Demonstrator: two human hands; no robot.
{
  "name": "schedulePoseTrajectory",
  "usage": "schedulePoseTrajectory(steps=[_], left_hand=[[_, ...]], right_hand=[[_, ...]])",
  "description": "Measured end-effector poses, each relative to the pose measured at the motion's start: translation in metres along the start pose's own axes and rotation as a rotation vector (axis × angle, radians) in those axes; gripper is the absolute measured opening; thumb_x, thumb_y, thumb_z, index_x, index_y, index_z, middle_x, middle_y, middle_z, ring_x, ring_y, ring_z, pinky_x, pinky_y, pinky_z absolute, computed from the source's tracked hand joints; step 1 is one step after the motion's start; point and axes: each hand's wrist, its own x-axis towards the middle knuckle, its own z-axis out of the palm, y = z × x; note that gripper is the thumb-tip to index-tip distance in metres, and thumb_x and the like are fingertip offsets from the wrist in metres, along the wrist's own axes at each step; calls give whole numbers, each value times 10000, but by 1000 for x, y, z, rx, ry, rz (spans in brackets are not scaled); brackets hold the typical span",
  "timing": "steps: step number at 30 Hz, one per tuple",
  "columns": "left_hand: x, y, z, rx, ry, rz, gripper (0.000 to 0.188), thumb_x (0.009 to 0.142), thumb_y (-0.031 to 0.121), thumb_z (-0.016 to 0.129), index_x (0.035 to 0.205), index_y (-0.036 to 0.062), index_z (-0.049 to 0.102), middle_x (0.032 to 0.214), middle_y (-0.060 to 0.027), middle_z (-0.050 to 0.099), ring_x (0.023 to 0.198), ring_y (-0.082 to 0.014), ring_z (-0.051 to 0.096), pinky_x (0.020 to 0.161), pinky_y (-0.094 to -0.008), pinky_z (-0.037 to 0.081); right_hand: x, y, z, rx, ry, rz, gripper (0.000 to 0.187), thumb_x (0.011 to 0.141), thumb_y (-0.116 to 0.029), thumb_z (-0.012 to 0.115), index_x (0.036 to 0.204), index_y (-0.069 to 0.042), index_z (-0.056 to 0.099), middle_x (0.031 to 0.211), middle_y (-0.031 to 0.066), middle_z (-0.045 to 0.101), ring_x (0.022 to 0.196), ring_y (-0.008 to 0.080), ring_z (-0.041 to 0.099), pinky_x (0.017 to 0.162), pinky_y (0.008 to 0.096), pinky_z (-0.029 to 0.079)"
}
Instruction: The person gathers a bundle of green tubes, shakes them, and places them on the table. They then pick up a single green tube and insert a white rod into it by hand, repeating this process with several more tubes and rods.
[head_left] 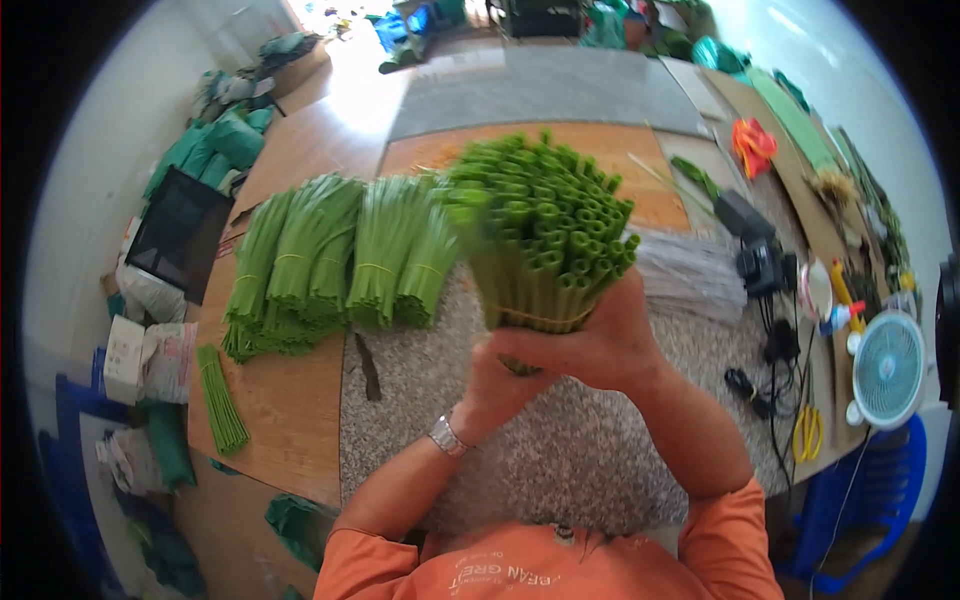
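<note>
While the left fingers [498, 378] and right fingers [592, 348] grasp the lower end of a green stem bundle [545, 235] above the desk [425, 385], the step looks like evening its tips; the next move probably calls for steady support.

Pale walls [150, 90] rise at 10 and 2 o'clock. Bright light [340, 12] enters near 11 o'clock, glaring off the wooden part of a broad table [540, 95] with grey and speckled sections. A blue plastic chair [890, 490] stands at 4 o'clock; brown floor [235, 510] shows between 7 and 8 o'clock
</note>
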Motion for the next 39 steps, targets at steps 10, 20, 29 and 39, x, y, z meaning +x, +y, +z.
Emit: schedulePoseTrajectory(steps=[10, 20, 29, 39], left_hand=[[-32, -84, -15, 265, -87, -29, 613, 1134, 247, 574, 1660, 53, 326, 1667, -124, 421, 1514, -223, 445, 1242, -401, 425], [-1, -8, -46, 259, -428, -138, 1014, 826, 183, 954, 1633, -34, 380, 1641, -205, 479, 1518, -294, 464, 1245, -452, 407], [134, 233, -120, 628, -622, 730, 1681, 573, 1047, 679, 1717, -78, 179, 1794, -288, 209, 1677, -407, 190, 1357, -530, 126], [125, 231, -71, 204, -687, 486, 1612, 669, 1041, 620, 1734, -49, 96, 1797, -321, 125, 1685, -434, 126, 1359, -567, 124]], right_hand=[[-11, 41, 15, 130, 30, -171, 808, 774, -218, 951, 1440, -74, 517, 1159, 185, 759, 1098, 395, 773, 898, 474, 616], [-31, 72, 9, 99, -39, -79, 886, 778, -260, 973, 1492, -49, 491, 1237, 218, 704, 1151, 403, 727, 952, 494, 574], [-24, 47, 8, 115, -157, -9, 1008, 714, -336, 1033, 1502, -49, 475, 1287, 206, 686, 1197, 384, 714, 1004, 490, 556], [-21, 46, 10, 104, -161, -23, 1098, 719, -342, 1017, 1584, -53, 404, 1392, 251, 662, 1328, 404, 665, 1094, 510, 535]])
